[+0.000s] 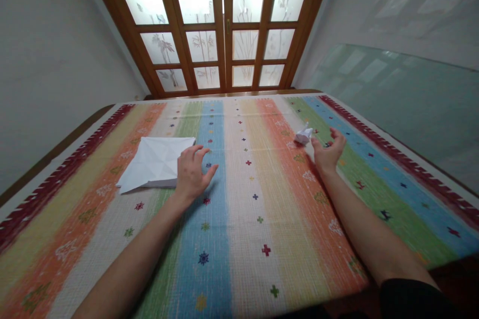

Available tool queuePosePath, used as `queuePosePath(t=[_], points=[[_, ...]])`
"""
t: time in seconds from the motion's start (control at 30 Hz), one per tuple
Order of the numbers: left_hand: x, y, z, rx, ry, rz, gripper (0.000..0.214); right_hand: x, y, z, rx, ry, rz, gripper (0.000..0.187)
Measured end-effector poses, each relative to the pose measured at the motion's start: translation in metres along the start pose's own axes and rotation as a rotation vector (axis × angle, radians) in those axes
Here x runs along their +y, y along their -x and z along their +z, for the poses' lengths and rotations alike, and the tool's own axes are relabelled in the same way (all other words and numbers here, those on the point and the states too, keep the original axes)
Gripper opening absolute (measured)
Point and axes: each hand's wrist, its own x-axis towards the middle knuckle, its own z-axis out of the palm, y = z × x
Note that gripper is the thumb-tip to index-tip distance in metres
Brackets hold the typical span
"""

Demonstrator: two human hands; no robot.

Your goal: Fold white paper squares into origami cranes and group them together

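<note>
Head view: my left hand (192, 172), fingers spread, overlaps the right edge of the creased paper sheet (157, 162). My right hand (329, 152), thumb and fingers apart, sits just beside the small folded paper (304, 135). Striped tablecloth (243, 219) spans the wide room between.

White sheet (153, 162): right edge partly behind left grip (197, 170). Folded paper (304, 135): form too small, I'd say, to make out. Doors (228, 55), dark sleeve (407, 300): cut off.
</note>
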Motion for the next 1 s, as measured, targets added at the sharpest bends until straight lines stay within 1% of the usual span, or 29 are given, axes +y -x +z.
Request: queuePosePath(t=[0.1,0.2,0.27,0.33,0.37,0.43,0.47,0.5,0.53,0.6,0.63,0.7,0.77,0.8,0.87,0.93,1.0], points=[[-0.021,0.007,-0.032,-0.104,-0.163,-0.001,0.047,-0.006,0.005,0.001,0.047,0.022,-0.033,0.05],[-0.045,0.02,-0.062,-0.168,-0.334,-0.019,0.051,-0.009,0.009,0.005,0.026,0.043,-0.06,0.049],[-0.061,0.029,-0.076,-0.215,-0.459,-0.034,0.051,-0.009,0.012,0.007,0.003,0.045,-0.091,0.048],[-0.077,0.035,-0.085,-0.282,-0.541,-0.067,0.052,-0.009,0.014,0.009,-0.014,0.037,-0.127,0.047],[-0.084,0.037,-0.088,-0.339,-0.562,-0.076,0.05,-0.009,0.014,0.009,-0.019,0.032,-0.14,0.047],[-0.093,0.039,-0.093,-0.433,-0.595,-0.092,0.036,-0.01,0.015,0.01,-0.026,0.032,-0.153,0.046],[-0.094,0.039,-0.095,-0.449,-0.616,-0.106,0.032,-0.01,0.015,0.01,-0.033,0.035,-0.156,0.046],[-0.094,0.038,-0.097,-0.432,-0.635,-0.119,0.031,-0.011,0.015,0.011,-0.04,0.041,-0.161,0.046],[-0.092,0.035,-0.099,-0.384,-0.648,-0.128,0.031,-0.012,0.015,0.011,-0.05,0.048,-0.169,0.046],[-0.081,0.028,-0.098,-0.261,-0.618,-0.089,0.03,-0.018,0.017,0.011,-0.081,0.051,-0.218,0.049],[-0.072,0.023,-0.095,-0.209,-0.576,-0.043,0.028,-0.023,0.021,0.011,-0.11,0.047,-0.26,0.052],[-0.048,0.015,-0.083,-0.184,-0.457,0.08,0.027,-0.038,0.034,0.01,-0.218,0.028,-0.375,0.059],[-0.014,0.01,-0.061,-0.227,-0.321,0.225,0.029,-0.059,0.055,0.009,-0.39,0.011,-0.505,0.06],[0.005,0.01,-0.048,-0.259,-0.27,0.288,0.03,-0.071,0.067,0.008,-0.479,-0.006,-0.573,0.058],[0.043,0.014,-0.021,-0.327,-0.183,0.396,0.029,-0.092,0.09,0.009,-0.664,-0.075,-0.722,0.046],[0.076,0.021,0.001,-0.395,-0.104,0.446,0.028,-0.105,0.105,0.011,-0.827,-0.162,-0.8,0.038],[0.095,0.026,0.015,-0.45,0.008,0.454,0.026,-0.108,0.111,0.014,-0.969,-0.221,-0.806,0.039]])
